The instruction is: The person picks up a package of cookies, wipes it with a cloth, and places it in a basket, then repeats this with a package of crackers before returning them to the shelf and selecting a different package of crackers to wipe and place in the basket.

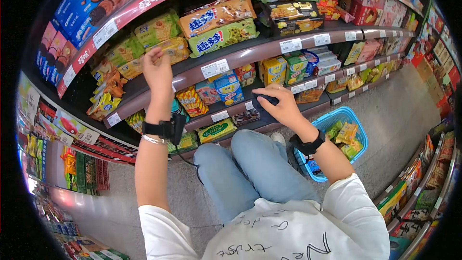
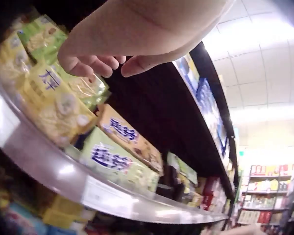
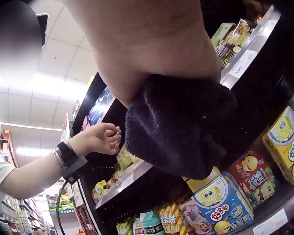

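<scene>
My left hand [image 1: 158,67] hangs over the yellow cracker packs [image 1: 173,50] on the upper shelf, fingers loosely curled and holding nothing; the left wrist view shows it above a yellow pack [image 2: 56,100] and a green pack [image 2: 83,83]. To its right lie orange [image 1: 219,15] and green [image 1: 224,37] cookie packs. My right hand [image 1: 281,106] grips a dark cloth [image 1: 266,100] in front of the shelf edge. In the right wrist view the fuzzy cloth [image 3: 176,127] hides most of the fingers, near a blue cartoon box [image 3: 220,203].
A blue basket [image 1: 364,135] with snack packs stands on the floor to the right of my knees. Shelf edges with price tags [image 1: 215,68] run across the front. Another snack shelf [image 1: 418,188] stands at the lower right.
</scene>
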Demonstrator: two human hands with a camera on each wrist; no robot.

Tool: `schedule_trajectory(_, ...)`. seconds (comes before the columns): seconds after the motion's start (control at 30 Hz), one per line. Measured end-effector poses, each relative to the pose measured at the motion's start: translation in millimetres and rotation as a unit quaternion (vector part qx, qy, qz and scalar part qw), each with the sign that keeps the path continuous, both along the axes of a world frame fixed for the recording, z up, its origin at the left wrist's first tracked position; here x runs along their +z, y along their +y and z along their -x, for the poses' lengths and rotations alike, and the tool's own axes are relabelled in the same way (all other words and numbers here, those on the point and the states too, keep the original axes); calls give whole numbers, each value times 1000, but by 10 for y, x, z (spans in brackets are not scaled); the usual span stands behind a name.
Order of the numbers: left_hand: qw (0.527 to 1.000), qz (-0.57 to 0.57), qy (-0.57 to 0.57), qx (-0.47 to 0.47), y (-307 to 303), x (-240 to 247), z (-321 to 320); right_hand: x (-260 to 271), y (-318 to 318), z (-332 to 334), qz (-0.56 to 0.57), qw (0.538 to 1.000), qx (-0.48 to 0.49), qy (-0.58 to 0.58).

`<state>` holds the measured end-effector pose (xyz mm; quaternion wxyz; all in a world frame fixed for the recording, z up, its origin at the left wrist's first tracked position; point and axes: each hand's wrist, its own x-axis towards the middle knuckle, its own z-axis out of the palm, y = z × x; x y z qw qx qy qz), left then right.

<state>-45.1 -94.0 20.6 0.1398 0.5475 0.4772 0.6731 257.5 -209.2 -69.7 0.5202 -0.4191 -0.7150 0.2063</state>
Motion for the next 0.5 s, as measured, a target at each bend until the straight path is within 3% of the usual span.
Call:
schedule_trajectory(0.13, 968, 143, -117, -170, -688, 200, -956, -126, -361, -348, -33, 998, -48, 3)
schedule_trajectory(0.27, 905, 237, -114, -335, -1076, -31, -1826, -140, -835, -868, -34, 991, -128, 15)
schedule_trajectory(0.4, 832, 355, -82, -418, -1305, -757, -2747, -241, -1340, -1515, 23, 962, -273, -3)
schedule_trajectory(0.5, 744, 479, -156, -439, -1426, -1400, -3296, -467, -1706, -1976, 68, 925, -373, -28)
